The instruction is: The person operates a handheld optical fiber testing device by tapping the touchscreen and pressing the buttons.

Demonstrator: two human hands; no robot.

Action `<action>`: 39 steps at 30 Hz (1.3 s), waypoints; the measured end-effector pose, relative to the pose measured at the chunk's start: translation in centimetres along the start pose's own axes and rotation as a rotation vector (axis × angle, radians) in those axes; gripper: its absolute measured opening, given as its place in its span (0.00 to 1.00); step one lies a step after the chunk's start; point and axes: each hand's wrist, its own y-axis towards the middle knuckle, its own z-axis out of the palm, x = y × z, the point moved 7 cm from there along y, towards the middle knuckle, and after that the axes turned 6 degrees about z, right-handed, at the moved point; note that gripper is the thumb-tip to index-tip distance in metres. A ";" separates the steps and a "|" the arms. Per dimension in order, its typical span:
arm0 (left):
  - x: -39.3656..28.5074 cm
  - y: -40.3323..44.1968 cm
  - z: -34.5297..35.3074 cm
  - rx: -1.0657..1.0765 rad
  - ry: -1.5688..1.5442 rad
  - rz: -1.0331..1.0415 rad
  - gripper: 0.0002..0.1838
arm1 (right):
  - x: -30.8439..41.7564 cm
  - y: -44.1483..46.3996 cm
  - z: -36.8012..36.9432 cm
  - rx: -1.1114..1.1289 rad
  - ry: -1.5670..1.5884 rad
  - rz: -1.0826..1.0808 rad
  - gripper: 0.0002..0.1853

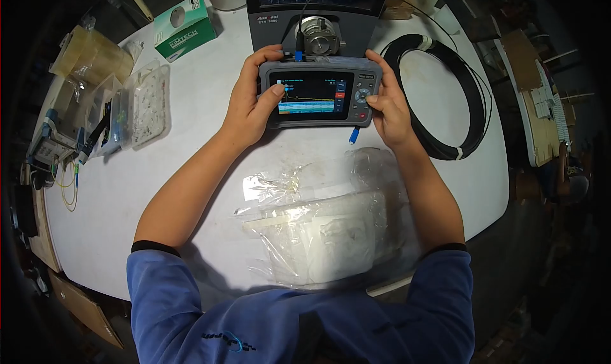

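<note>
Evidently, from my remote seat, the desk (95,230) is crowded: a clear plastic bag (337,240) at 6 o'clock, a coil of black cable (477,103) at 2. Toward 12 o'clock is the handheld tester (321,91), gripped at its 9 by the left hand (251,102) and at its 3 by the right hand (391,112). A stray right-thumb press on the keys (361,93) could, I judge, disturb the trace (312,99); tilting the tester could strain the blue plug (299,56) at its 11, and lowering it could pinch the blue connector (354,135) showing at its 5.
</note>
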 end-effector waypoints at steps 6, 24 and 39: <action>0.0 0.0 -0.1 0.001 0.005 0.008 0.26 | 0.0 0.1 0.0 0.011 -0.020 -0.016 0.43; -0.5 0.0 0.5 -0.034 0.119 -0.032 0.36 | 0.0 0.1 0.1 0.002 -0.027 -0.023 0.44; -1.1 0.0 1.4 -0.122 0.221 -0.098 0.40 | 0.2 0.2 0.4 -0.003 -0.055 -0.033 0.44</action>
